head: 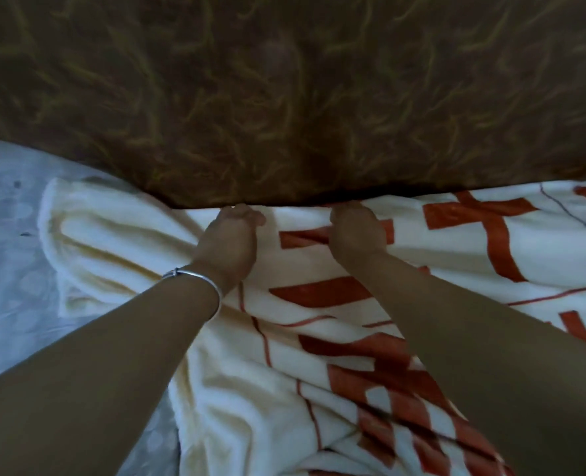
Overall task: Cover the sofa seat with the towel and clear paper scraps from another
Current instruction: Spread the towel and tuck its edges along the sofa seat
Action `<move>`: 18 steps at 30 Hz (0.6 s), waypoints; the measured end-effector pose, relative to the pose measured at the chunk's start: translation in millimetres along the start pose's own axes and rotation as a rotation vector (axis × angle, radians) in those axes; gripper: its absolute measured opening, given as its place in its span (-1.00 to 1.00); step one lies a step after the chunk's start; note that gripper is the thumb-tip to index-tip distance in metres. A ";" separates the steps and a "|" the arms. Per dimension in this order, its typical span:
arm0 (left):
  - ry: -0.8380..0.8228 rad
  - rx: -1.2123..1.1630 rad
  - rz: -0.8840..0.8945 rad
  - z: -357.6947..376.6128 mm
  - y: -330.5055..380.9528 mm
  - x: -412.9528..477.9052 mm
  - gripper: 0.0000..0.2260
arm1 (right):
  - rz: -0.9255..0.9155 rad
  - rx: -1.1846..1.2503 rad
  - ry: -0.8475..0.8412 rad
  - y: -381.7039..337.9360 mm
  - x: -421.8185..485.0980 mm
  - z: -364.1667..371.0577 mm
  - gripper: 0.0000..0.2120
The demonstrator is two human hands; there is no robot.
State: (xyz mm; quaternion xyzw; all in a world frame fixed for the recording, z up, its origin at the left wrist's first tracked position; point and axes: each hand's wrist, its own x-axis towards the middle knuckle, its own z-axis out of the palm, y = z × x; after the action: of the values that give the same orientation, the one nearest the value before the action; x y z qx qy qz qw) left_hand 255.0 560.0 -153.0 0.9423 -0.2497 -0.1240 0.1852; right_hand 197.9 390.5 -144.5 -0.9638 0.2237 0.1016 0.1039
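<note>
A cream towel [295,341] with red-orange cross shapes and thin lines lies rumpled over the sofa seat, reaching from the lower middle to the right edge. Its far edge meets the dark brown patterned back cushion [284,97]. My left hand [228,242], with a silver bangle on the wrist, presses its curled fingers into the towel at the seam under the cushion. My right hand [357,231] is beside it, fingers bunched on the towel's edge at the same seam. The fingertips of both hands are hidden in the crease. No paper scraps are in view.
A pale grey-blue patterned seat cover [13,255] shows bare at the left, beside the towel's bunched left end [78,235]. The brown cushion fills the whole upper half of the view.
</note>
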 end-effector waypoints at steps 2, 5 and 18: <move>-0.001 -0.014 -0.032 13.3 15.4 17.7 -0.62 | -0.013 -0.022 0.043 19.4 10.0 -3.4 -0.72; -0.010 0.015 -0.134 22.8 23.2 42.2 -0.63 | -0.009 -0.077 0.172 52.3 31.3 -13.8 -0.73; -0.197 0.077 -0.202 45.9 70.9 73.5 -0.64 | -0.038 -0.258 -0.275 95.5 83.0 -14.8 -0.68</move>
State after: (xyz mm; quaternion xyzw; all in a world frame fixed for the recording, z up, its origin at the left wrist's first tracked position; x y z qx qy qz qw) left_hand 272.0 451.7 -175.5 0.9523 -0.1752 -0.2243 0.1099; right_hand 229.8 269.0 -165.3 -0.9501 0.1743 0.2584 0.0109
